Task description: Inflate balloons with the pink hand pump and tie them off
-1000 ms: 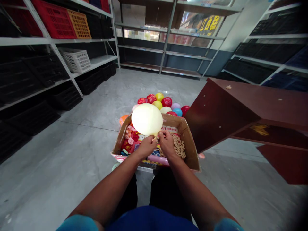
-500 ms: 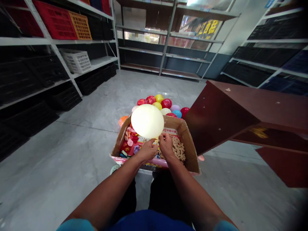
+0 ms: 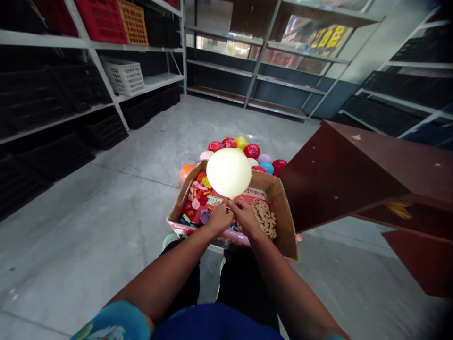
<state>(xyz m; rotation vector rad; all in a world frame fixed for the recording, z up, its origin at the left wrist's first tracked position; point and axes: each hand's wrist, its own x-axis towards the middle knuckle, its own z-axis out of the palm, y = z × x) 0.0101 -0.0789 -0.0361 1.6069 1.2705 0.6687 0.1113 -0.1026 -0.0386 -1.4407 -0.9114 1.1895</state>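
**Left hand and right hand meet at the neck of a pale balloon**

The inflated balloon, a creamy white, sits near the centre of the frame, neck down, above an open cardboard box. Both hands are just below it, touching each other, each with its grip closed at the balloon's neck. The fingertips overlap, so the exact hold of each finger is hidden.

The box fills the lower middle of the frame. On its left side lie limp balloons in pink, orange and yellow, with a limp purple one nearer the hands. On its right side is a heap of tan, twisted pieces. A long lilac tube-like thing lies along the near edge, partly covered by the right forearm.

Beyond the far wall of the box, inflated balloons rest on the grey floor: red, yellow, blue and others, with an orange one by the left corner.

A dark reddish-brown piece of furniture stands at the right of the frame. In the upper left, shelving carries a white basket and, above it, red and orange-yellow crates.
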